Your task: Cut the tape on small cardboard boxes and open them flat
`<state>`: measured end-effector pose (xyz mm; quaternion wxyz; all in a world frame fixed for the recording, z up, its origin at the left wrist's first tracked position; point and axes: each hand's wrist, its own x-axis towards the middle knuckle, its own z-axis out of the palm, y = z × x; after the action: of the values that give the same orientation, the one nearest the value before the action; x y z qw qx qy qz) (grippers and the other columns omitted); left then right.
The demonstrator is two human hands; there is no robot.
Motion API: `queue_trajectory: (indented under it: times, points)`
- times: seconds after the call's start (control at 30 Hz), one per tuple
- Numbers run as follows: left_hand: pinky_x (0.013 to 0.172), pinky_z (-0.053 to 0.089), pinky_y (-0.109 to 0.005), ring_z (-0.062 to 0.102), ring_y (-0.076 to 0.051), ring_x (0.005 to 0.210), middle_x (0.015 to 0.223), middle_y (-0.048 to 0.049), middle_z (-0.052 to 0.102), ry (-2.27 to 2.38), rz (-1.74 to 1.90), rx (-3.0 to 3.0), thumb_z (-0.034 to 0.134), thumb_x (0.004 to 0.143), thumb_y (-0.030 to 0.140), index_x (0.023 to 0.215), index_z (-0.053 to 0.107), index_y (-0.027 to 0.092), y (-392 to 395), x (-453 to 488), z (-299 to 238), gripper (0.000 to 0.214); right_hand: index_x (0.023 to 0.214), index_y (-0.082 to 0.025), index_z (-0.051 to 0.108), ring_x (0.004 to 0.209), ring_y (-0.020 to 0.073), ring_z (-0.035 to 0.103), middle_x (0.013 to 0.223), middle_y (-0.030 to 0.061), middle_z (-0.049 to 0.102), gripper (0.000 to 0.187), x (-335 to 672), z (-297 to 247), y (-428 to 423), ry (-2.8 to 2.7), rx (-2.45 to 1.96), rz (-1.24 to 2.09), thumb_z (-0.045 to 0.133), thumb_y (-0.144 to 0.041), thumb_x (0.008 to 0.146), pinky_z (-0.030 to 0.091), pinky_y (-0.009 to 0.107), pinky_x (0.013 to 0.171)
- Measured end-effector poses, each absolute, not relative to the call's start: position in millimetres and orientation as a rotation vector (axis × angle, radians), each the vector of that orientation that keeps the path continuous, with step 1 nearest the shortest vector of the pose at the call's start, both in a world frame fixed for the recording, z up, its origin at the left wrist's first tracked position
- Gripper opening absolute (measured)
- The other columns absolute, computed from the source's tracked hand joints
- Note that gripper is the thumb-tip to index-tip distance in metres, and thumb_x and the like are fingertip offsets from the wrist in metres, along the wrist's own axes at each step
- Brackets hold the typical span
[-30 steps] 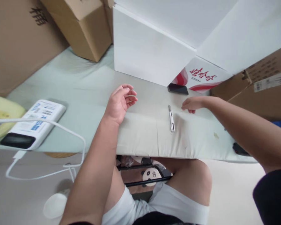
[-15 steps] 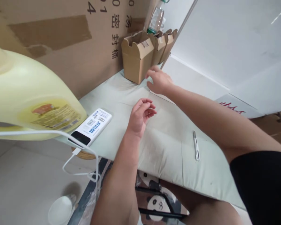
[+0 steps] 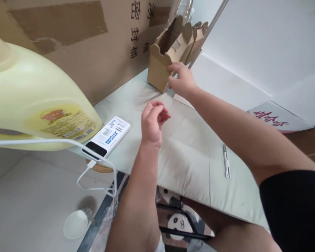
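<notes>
1. Ref. target: I take the open-topped kraft box (image 3: 159, 68), nearest of a row, w/ other boxes (image 3: 198, 40) behind it. Pos.: upright on far side of table (image 3: 191, 147), beside the printed carton (image 3: 120, 59).

2. R hand (image 3: 182, 79): at the box's near R corner, so the closer of the two. Thumb and index apart, narrow gap; contact w/ box wall vs. just in front of it, can't tell.

3. L hand (image 3: 154, 120): lower, nearer my cam, well apart from box. Fingers half curled, loose, no item visible.

4. Key relation: box lies fwd and slightly L of R hand, fwd of L hand. Long axis of its mouth runs away from me, angled R, approx. along the row; R hand is on the R flank.

5. Adj. items: utility knife (image 3: 226, 161) below R forearm; power bank (image 3: 109, 137) L of L hand.
</notes>
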<state>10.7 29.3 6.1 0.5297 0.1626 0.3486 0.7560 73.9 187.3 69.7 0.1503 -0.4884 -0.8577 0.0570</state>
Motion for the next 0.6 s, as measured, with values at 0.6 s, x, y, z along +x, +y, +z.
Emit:
queue_trajectory:
  times: [0.6]
  points:
    - [0.098,0.042,-0.035,0.049,-0.024,0.137,0.134,0.0041,0.064,1.114,1.927,0.681,0.066,0.088,0.051,0.111,0.058,0.033,38.1,22.3,6.3,0.030,0.096,-0.029,0.075,0.085,0.0200,0.077,0.109,0.0054,0.078,0.032,309.1,47.6,-72.7,-2.095,-1.043,0.424,0.057,-0.004,0.090,0.063,0.032,0.057]
